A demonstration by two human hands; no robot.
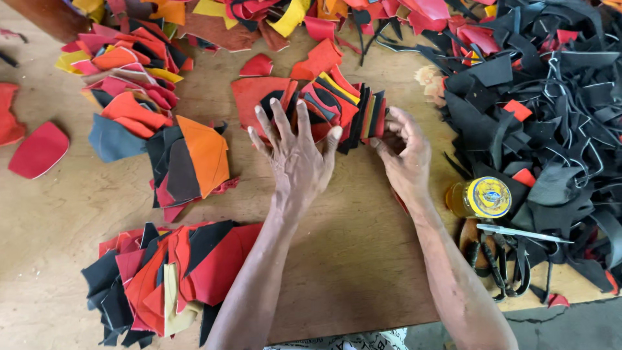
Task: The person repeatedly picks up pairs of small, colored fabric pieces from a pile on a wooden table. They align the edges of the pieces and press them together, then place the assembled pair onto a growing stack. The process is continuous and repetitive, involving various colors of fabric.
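at mid-table the left hand (295, 152) lies spread on the fanned stack (337, 107) — right hand (403, 150) pinches its edge; best to press flat, squaring edges gently.

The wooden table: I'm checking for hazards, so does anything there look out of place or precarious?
Yes. A small jar with a yellow lid lies tipped on its side near the right hand, against the heap of black scraps. Nothing looks spilled. A thin white-bladed tool lies loose by the table edge.
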